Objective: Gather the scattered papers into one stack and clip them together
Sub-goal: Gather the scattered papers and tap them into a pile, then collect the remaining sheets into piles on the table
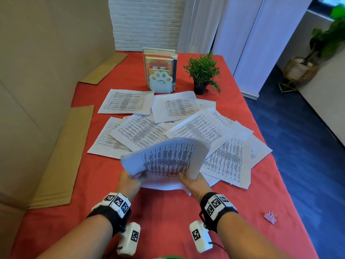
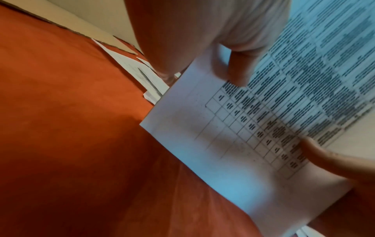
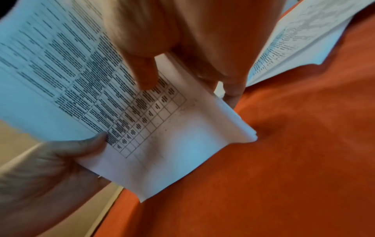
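Both hands hold a thick bundle of printed sheets upright, its lower edge standing on the red tablecloth and its top curling away from me. My left hand grips the bundle's left lower corner, thumb on the front page. My right hand grips the right lower corner, thumb on the print. Several loose printed sheets lie scattered and overlapping beyond the bundle. A pink binder clip lies on the cloth at the near right.
A book holder with books and a small potted plant stand at the table's far end. Flat cardboard pieces lie along the left side against a beige wall. The table's right edge drops to a blue floor.
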`<state>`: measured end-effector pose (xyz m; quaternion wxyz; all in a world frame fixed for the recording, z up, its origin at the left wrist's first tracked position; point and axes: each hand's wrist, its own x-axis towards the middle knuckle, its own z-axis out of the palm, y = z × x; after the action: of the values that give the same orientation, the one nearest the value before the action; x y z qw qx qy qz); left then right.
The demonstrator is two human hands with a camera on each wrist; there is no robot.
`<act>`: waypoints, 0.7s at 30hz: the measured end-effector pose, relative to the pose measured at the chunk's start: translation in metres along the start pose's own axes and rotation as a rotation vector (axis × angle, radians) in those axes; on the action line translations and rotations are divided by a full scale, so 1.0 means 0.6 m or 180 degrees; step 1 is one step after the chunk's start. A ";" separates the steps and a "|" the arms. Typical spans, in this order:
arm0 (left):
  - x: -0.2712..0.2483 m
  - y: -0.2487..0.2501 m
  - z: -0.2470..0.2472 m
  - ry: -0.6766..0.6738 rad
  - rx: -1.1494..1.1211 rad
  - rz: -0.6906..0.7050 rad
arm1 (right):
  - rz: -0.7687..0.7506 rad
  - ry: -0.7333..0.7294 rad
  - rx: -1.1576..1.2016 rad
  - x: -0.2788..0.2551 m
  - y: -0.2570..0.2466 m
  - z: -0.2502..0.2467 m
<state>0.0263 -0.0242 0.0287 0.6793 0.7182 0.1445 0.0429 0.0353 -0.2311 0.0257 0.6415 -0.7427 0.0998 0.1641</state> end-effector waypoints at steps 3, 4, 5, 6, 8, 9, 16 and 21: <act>-0.001 -0.006 0.004 0.0190 0.0013 -0.0144 | -0.0008 0.0156 0.0030 0.007 0.001 0.002; -0.002 -0.006 0.005 0.0233 -0.0003 -0.0188 | -0.0016 0.0185 0.0074 0.007 -0.004 0.004; -0.002 -0.006 0.006 0.0230 -0.0031 -0.0206 | -0.0022 0.0181 0.0091 0.009 -0.006 0.005; -0.003 -0.005 0.006 0.0190 -0.0014 -0.0193 | -0.0026 0.0153 0.0079 0.011 -0.008 0.006; -0.004 -0.006 0.005 0.0126 0.0137 -0.0217 | -0.0079 0.0096 0.0007 0.012 -0.014 0.002; -0.004 -0.005 0.005 0.0134 0.0263 -0.0253 | -0.0123 0.0065 -0.0066 0.013 -0.016 -0.001; 0.002 -0.009 -0.006 0.0581 0.0698 -0.0400 | -0.0346 0.1384 -0.0993 0.081 0.007 -0.085; 0.007 -0.011 -0.038 0.0861 0.0584 -0.0567 | 0.1378 0.2714 -0.1433 0.119 0.036 -0.226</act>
<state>0.0234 -0.0012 0.0231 0.5865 0.7492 0.3008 0.0654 0.1092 -0.3635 -0.0039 0.3200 -0.8253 0.4653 -0.0064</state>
